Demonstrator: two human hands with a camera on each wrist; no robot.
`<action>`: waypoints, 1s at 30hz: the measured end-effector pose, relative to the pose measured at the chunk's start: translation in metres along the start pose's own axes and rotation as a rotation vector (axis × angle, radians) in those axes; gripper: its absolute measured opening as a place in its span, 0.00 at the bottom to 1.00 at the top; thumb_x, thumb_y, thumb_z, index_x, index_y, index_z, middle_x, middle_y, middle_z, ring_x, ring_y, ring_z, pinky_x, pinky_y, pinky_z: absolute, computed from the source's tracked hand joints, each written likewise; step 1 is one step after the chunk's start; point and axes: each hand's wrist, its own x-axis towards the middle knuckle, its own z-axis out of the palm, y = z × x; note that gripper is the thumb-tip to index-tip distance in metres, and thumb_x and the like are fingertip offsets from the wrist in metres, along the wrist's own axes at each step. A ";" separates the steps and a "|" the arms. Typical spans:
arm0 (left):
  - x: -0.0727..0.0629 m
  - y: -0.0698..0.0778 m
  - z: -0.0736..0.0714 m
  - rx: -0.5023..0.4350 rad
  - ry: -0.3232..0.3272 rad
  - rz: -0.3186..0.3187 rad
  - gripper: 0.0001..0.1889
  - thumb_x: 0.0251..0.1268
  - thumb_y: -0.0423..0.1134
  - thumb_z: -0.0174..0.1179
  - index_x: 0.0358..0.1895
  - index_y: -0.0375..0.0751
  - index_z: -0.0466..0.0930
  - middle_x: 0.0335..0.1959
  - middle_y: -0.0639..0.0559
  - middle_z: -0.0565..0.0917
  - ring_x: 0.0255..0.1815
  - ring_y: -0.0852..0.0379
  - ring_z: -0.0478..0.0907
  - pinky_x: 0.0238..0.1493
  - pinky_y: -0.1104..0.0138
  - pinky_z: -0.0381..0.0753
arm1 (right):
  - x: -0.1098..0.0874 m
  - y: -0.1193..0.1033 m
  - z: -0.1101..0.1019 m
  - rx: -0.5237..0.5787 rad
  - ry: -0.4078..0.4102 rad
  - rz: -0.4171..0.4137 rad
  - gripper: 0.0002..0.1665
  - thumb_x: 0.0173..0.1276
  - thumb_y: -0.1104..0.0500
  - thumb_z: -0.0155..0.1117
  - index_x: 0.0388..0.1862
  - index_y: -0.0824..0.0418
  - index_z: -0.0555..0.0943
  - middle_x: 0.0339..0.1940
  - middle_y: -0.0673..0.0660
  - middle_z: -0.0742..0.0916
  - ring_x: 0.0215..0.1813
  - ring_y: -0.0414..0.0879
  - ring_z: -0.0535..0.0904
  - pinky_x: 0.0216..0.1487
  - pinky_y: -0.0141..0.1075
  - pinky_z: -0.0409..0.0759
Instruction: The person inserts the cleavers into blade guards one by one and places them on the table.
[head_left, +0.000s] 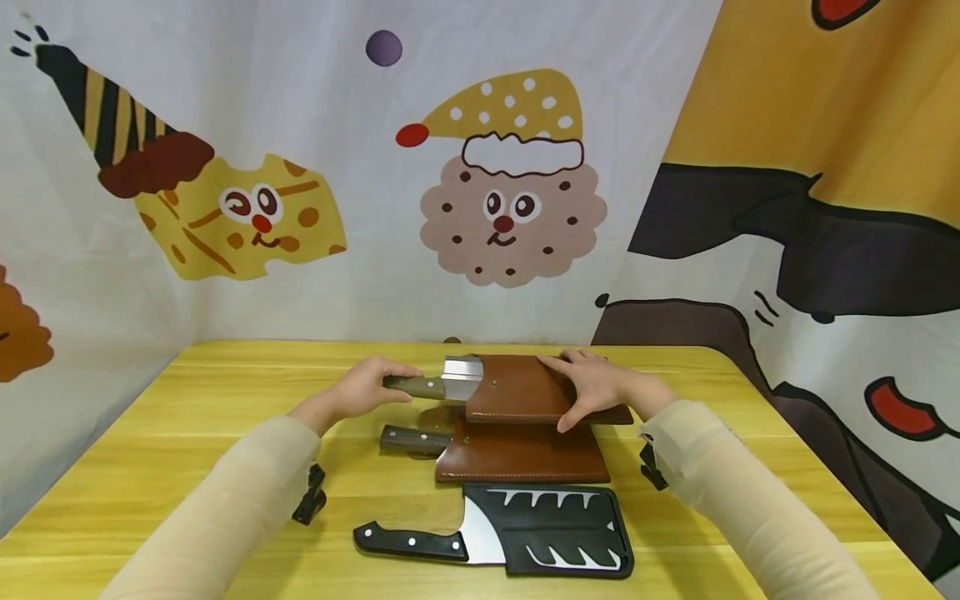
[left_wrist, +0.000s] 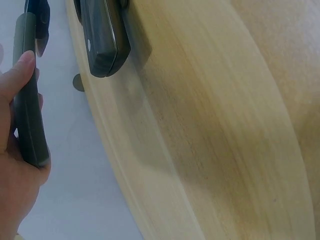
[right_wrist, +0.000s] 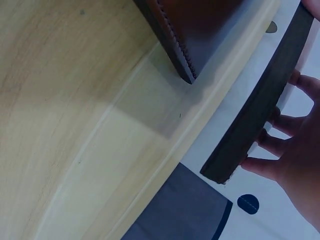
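My left hand point(head_left: 367, 385) grips the green-brown handle point(head_left: 422, 387) of a cleaver, its thumb along the handle in the left wrist view. A strip of the cleaver's silver blade point(head_left: 462, 379) shows; a brown leather sheath point(head_left: 517, 390) covers the rest. At the sheath's far end, my right hand point(head_left: 600, 385) holds it with spread fingers, thumb over the front face. The right wrist view has its fingertips along the sheath's dark edge point(right_wrist: 262, 102). Nearer me lies a second knife with a dark handle point(head_left: 412, 440) in a similar brown sheath point(head_left: 525, 458), partly hidden by the held one.
Closest to me on the wooden table point(head_left: 225, 400) is a black-handled cleaver point(head_left: 412, 543) in a black-and-white blade guard point(head_left: 562, 533). A curtain point(head_left: 300, 100) with cartoon food prints hangs right behind the table's far edge.
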 end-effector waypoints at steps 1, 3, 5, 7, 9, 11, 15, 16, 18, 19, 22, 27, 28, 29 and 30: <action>0.000 0.000 0.000 0.000 0.000 -0.001 0.21 0.60 0.32 0.61 0.57 0.35 0.77 0.57 0.39 0.79 0.54 0.44 0.77 0.50 0.56 0.79 | 0.000 -0.002 0.000 0.000 0.000 0.003 0.67 0.41 0.35 0.74 0.75 0.56 0.52 0.69 0.70 0.63 0.68 0.69 0.58 0.61 0.64 0.62; 0.000 0.000 0.002 0.003 0.007 -0.001 0.21 0.59 0.32 0.62 0.57 0.36 0.77 0.56 0.39 0.79 0.54 0.44 0.78 0.51 0.56 0.78 | 0.000 -0.005 0.000 0.004 -0.003 0.008 0.67 0.41 0.36 0.74 0.76 0.55 0.52 0.70 0.69 0.62 0.69 0.68 0.58 0.62 0.64 0.61; 0.001 0.001 0.003 0.006 0.006 0.013 0.20 0.59 0.32 0.62 0.57 0.35 0.77 0.55 0.39 0.80 0.52 0.45 0.79 0.48 0.58 0.79 | 0.001 -0.011 -0.001 0.004 -0.007 -0.005 0.67 0.41 0.35 0.74 0.76 0.55 0.52 0.70 0.69 0.62 0.69 0.68 0.58 0.61 0.64 0.62; 0.003 0.003 0.005 0.010 0.002 0.030 0.20 0.59 0.33 0.62 0.56 0.36 0.78 0.54 0.39 0.80 0.49 0.47 0.79 0.45 0.61 0.79 | 0.003 -0.016 -0.001 0.012 -0.012 -0.022 0.67 0.41 0.35 0.73 0.76 0.54 0.52 0.71 0.69 0.62 0.69 0.68 0.58 0.62 0.64 0.61; 0.005 0.006 0.007 0.011 -0.003 0.051 0.20 0.59 0.34 0.63 0.56 0.36 0.78 0.54 0.38 0.81 0.47 0.49 0.80 0.42 0.64 0.78 | 0.006 -0.022 -0.002 0.012 -0.016 -0.040 0.67 0.41 0.34 0.73 0.76 0.54 0.51 0.71 0.68 0.62 0.69 0.67 0.58 0.63 0.64 0.61; 0.007 0.008 0.008 0.013 -0.004 0.056 0.20 0.59 0.35 0.63 0.56 0.36 0.78 0.54 0.38 0.81 0.46 0.49 0.80 0.40 0.65 0.77 | 0.009 -0.025 -0.002 0.007 -0.019 -0.045 0.67 0.42 0.34 0.73 0.76 0.54 0.51 0.71 0.68 0.62 0.69 0.67 0.58 0.63 0.63 0.61; 0.009 0.011 0.009 0.022 0.008 0.045 0.20 0.58 0.34 0.63 0.56 0.35 0.78 0.54 0.39 0.81 0.49 0.47 0.79 0.43 0.62 0.78 | 0.013 -0.029 -0.003 0.007 -0.023 -0.036 0.67 0.42 0.35 0.73 0.76 0.53 0.51 0.71 0.67 0.62 0.70 0.66 0.58 0.64 0.62 0.61; 0.010 0.012 0.009 0.021 0.007 0.036 0.20 0.58 0.34 0.63 0.56 0.36 0.78 0.54 0.39 0.81 0.47 0.48 0.80 0.43 0.61 0.78 | 0.014 -0.030 -0.004 0.007 -0.022 -0.036 0.67 0.42 0.35 0.73 0.76 0.53 0.51 0.71 0.67 0.62 0.70 0.66 0.57 0.64 0.62 0.60; 0.011 0.013 0.009 0.018 0.002 0.026 0.21 0.59 0.34 0.63 0.56 0.36 0.78 0.53 0.40 0.81 0.42 0.51 0.80 0.40 0.63 0.77 | 0.016 -0.031 -0.004 0.005 -0.020 -0.040 0.67 0.42 0.34 0.73 0.76 0.53 0.51 0.71 0.67 0.61 0.70 0.66 0.57 0.64 0.62 0.60; 0.012 0.013 0.009 0.019 0.000 0.028 0.21 0.59 0.35 0.63 0.56 0.36 0.78 0.52 0.40 0.82 0.39 0.53 0.79 0.38 0.64 0.76 | 0.017 -0.032 -0.005 0.004 -0.019 -0.043 0.67 0.42 0.34 0.73 0.76 0.53 0.51 0.71 0.67 0.61 0.70 0.66 0.57 0.64 0.62 0.59; 0.015 0.013 0.010 0.024 0.000 0.030 0.20 0.58 0.35 0.63 0.56 0.37 0.78 0.51 0.41 0.82 0.34 0.60 0.75 0.34 0.68 0.72 | 0.019 -0.033 -0.005 -0.001 -0.019 -0.044 0.67 0.42 0.33 0.73 0.76 0.53 0.50 0.71 0.67 0.61 0.71 0.66 0.56 0.65 0.62 0.59; 0.019 0.014 0.008 0.033 0.009 0.040 0.20 0.58 0.34 0.64 0.55 0.36 0.79 0.50 0.40 0.83 0.35 0.58 0.77 0.35 0.68 0.73 | 0.021 -0.033 -0.008 -0.003 -0.018 -0.045 0.67 0.42 0.34 0.74 0.76 0.52 0.50 0.71 0.68 0.61 0.70 0.67 0.57 0.65 0.62 0.58; 0.020 0.015 0.008 0.038 0.013 0.037 0.20 0.58 0.34 0.64 0.55 0.36 0.79 0.50 0.40 0.83 0.36 0.57 0.77 0.36 0.67 0.73 | 0.022 -0.033 -0.009 -0.007 -0.012 -0.049 0.67 0.42 0.35 0.74 0.76 0.52 0.50 0.70 0.68 0.62 0.69 0.66 0.58 0.65 0.62 0.59; 0.021 0.014 0.007 0.043 0.016 0.037 0.20 0.58 0.34 0.63 0.55 0.36 0.79 0.50 0.40 0.83 0.37 0.55 0.78 0.36 0.67 0.74 | 0.023 -0.033 -0.010 -0.010 -0.005 -0.052 0.67 0.41 0.35 0.74 0.76 0.53 0.50 0.70 0.68 0.62 0.69 0.66 0.59 0.64 0.62 0.59; 0.022 0.014 0.007 0.051 0.021 0.034 0.20 0.58 0.34 0.63 0.55 0.36 0.79 0.51 0.40 0.82 0.39 0.54 0.79 0.38 0.66 0.75 | 0.024 -0.033 -0.010 -0.016 0.004 -0.056 0.68 0.41 0.35 0.74 0.76 0.53 0.50 0.70 0.67 0.62 0.68 0.66 0.59 0.64 0.62 0.59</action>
